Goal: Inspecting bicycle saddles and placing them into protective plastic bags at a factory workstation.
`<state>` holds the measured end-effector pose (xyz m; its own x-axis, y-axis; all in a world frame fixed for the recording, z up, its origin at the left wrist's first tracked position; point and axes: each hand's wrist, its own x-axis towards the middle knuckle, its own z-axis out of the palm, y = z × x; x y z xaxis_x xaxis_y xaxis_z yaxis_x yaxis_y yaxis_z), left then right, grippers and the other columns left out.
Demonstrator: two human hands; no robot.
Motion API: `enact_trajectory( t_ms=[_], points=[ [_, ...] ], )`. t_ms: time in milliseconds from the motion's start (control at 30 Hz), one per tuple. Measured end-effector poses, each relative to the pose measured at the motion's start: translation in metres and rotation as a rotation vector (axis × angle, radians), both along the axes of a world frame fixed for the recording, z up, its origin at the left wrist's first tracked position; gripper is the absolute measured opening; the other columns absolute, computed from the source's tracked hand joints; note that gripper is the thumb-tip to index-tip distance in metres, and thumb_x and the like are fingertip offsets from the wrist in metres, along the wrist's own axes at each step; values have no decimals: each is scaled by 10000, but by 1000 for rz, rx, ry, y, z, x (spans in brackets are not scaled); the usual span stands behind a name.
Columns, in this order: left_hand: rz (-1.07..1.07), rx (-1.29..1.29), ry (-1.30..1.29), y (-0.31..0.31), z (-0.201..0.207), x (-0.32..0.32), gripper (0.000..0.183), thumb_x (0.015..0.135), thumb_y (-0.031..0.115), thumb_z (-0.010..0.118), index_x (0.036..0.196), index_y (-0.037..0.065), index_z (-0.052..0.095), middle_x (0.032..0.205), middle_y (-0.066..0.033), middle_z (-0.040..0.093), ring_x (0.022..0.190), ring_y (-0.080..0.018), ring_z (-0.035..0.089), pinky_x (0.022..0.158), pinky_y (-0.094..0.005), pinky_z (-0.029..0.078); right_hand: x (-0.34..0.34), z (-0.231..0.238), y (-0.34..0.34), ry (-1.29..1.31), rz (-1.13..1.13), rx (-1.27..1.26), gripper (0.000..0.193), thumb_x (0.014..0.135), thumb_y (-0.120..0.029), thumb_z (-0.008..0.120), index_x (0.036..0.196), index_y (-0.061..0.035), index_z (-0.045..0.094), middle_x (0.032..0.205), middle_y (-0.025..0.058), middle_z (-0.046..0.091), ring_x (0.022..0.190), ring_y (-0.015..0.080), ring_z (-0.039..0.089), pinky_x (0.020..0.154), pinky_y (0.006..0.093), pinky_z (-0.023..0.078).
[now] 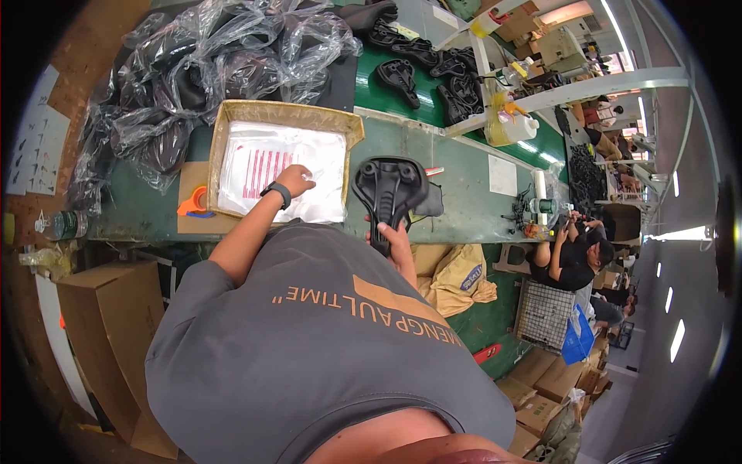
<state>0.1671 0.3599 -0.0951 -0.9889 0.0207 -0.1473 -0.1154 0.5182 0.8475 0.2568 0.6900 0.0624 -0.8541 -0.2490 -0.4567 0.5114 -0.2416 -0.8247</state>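
My right hand (399,246) grips a black bicycle saddle (392,185) by its narrow nose, with the saddle's underside turned up and its wide end pointing away from me. To its left, a shallow cardboard box (354,130) holds a stack of clear plastic bags (239,143) with red print. Over the right part of that stack is my left hand (296,180), a dark watch on its wrist. Its fingers are drawn together on the top bag's film. A dark flat piece (430,203) lies on the bench beside the saddle.
Bagged saddles (255,69) are heaped behind the box. Bare black saddles (398,77) lie on the green belt beyond the bench (464,170). An orange tape dispenser (195,203) sits left of the box. Another person (576,251) sits at the right. Cartons (108,309) stand below left.
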Motion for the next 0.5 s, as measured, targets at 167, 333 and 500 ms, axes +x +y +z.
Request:
enact_trajectory(
  t_ms=[167, 333, 500],
  points=[
    [56, 126, -119, -8, 60, 10, 343, 794, 346, 884, 854, 24, 778, 822, -136, 766, 800, -257, 748, 751, -382, 569, -18, 11, -30, -82, 20, -352, 597, 944, -98, 676, 1491, 28, 474, 1390, 219, 645, 995, 299, 728, 785, 386, 643],
    [61, 243, 133, 4, 123, 32, 358, 795, 276, 909, 717, 28, 662, 658, -43, 638, 621, -129, 565, 615, -315, 467, -44, 37, -59, -122, 163, -475, 616, 930, -76, 689, 1498, 33, 476, 1442, 224, 604, 1279, 418, 656, 893, 426, 646],
    [-47, 439, -36, 14, 130, 52, 214, 887, 124, 774, 769, 42, 616, 687, 47, 558, 685, -53, 496, 628, -268, 417, -62, 39, -92, -253, 261, -384, 468, 921, -20, 693, 1367, 42, 566, 1205, 209, 700, 1076, 368, 733, 856, 439, 652]
  ],
)
